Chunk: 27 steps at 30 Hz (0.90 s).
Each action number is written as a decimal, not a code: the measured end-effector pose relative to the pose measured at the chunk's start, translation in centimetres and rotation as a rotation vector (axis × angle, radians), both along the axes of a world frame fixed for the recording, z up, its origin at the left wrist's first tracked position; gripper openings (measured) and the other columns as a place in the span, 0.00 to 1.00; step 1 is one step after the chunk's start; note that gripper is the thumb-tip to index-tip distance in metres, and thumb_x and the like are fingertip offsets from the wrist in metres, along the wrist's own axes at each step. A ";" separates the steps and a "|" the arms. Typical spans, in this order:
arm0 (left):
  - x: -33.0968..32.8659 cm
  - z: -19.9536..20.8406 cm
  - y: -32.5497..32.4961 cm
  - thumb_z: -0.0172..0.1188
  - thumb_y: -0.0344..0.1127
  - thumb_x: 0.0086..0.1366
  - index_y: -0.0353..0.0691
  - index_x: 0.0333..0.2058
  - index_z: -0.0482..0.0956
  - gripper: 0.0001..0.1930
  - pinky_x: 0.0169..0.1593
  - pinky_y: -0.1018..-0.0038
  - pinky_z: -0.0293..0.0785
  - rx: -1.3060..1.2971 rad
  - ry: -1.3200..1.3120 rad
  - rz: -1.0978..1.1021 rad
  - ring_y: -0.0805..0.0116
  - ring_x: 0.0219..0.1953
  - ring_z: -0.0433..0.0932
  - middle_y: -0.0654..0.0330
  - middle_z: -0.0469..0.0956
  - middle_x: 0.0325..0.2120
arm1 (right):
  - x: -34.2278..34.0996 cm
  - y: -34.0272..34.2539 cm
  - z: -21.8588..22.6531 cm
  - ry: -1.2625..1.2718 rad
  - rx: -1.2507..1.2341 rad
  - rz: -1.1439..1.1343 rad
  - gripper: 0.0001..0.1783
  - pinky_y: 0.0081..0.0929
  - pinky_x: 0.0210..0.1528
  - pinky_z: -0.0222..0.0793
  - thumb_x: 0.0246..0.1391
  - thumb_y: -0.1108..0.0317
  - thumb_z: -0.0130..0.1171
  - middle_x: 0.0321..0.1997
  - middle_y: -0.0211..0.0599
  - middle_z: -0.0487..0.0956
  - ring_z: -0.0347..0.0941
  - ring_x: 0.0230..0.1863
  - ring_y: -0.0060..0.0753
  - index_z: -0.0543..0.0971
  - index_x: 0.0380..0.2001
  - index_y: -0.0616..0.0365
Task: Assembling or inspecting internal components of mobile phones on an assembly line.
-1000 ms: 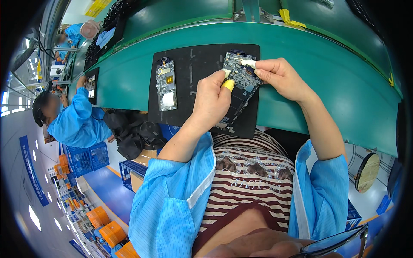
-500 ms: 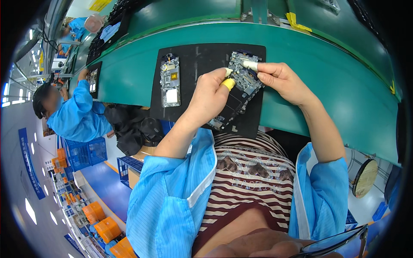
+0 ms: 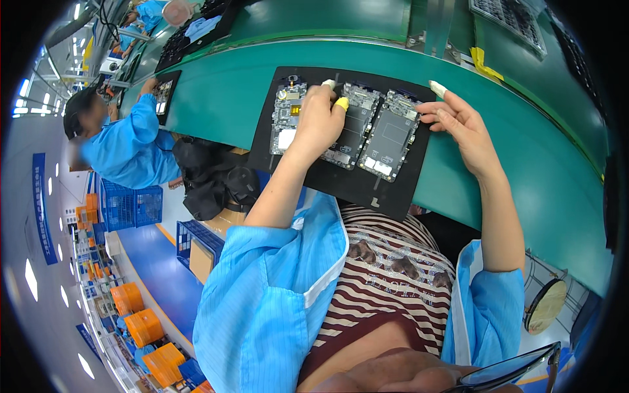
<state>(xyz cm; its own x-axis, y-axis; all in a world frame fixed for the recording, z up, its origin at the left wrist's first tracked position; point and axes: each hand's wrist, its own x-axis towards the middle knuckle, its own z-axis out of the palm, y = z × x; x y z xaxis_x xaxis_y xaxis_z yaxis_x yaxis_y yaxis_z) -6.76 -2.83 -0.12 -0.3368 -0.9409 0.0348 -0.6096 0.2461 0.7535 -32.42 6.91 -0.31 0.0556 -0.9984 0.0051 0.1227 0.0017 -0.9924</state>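
Observation:
Three phone circuit boards lie side by side on a black mat. My left hand (image 3: 318,121) is bent over the left edge of the middle board (image 3: 359,124), thumb and index finger at its far end, and hides part of it. A yellow cover is on the thumb, a white one on the index finger. Left of that hand lies the left board (image 3: 287,116), with a white square patch. My right hand (image 3: 466,131) is open beside the far right edge of the right board (image 3: 390,137), its white-covered index finger raised and its other fingertips near the board's edge.
The black mat (image 3: 314,180) rests on the green bench (image 3: 511,157). A yellow strip (image 3: 483,64) and a tray (image 3: 508,23) are at the back right. At the left, a person in a blue smock (image 3: 134,154) works at the bench. A black bag (image 3: 216,177) is between us.
The overlapping boards at the right of the mat are now separate and side by side. My right hand has come off them, fingers spread, and my left hand has moved toward the left board.

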 end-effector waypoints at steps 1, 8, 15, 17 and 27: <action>0.3 0.3 0.2 0.56 0.29 0.54 0.27 0.43 0.70 0.18 0.42 0.65 0.67 -0.295 -0.207 0.018 0.54 0.37 0.71 0.47 0.73 0.35 | 0.0 0.0 0.0 0.000 0.017 -0.021 0.27 0.22 0.46 0.66 0.59 0.63 0.48 0.47 0.39 0.76 0.71 0.44 0.25 0.60 0.60 0.62; 2.8 -0.1 0.5 0.64 0.35 0.48 0.27 0.33 0.71 0.18 0.40 0.58 0.67 -0.518 -0.671 0.260 0.49 0.39 0.66 0.46 0.66 0.35 | -0.1 0.0 0.2 -0.001 0.039 -0.041 0.26 0.22 0.45 0.65 0.59 0.65 0.48 0.46 0.38 0.76 0.71 0.42 0.24 0.62 0.58 0.63; 4.5 0.6 -0.7 0.59 0.31 0.51 0.28 0.29 0.72 0.11 0.37 0.64 0.73 -0.516 -0.778 0.172 0.50 0.34 0.75 0.45 0.74 0.29 | -0.2 -0.1 0.1 0.018 0.049 -0.030 0.25 0.21 0.44 0.65 0.58 0.66 0.49 0.45 0.37 0.76 0.71 0.42 0.23 0.62 0.58 0.64; 4.9 0.8 -1.0 0.55 0.27 0.52 0.29 0.27 0.72 0.06 0.32 0.63 0.75 -0.478 -0.770 0.192 0.50 0.28 0.78 0.46 0.76 0.24 | -0.1 -0.1 0.2 0.018 0.049 -0.032 0.25 0.20 0.44 0.64 0.58 0.66 0.49 0.45 0.37 0.76 0.71 0.42 0.23 0.62 0.58 0.64; 2.6 5.5 2.5 0.44 0.21 0.59 0.28 0.43 0.72 0.14 0.35 0.83 0.71 0.395 0.493 -0.140 0.78 0.33 0.76 0.59 0.78 0.35 | -0.1 0.1 -0.5 -0.017 0.051 -0.013 0.25 0.22 0.45 0.67 0.59 0.63 0.48 0.47 0.41 0.75 0.72 0.43 0.26 0.63 0.57 0.64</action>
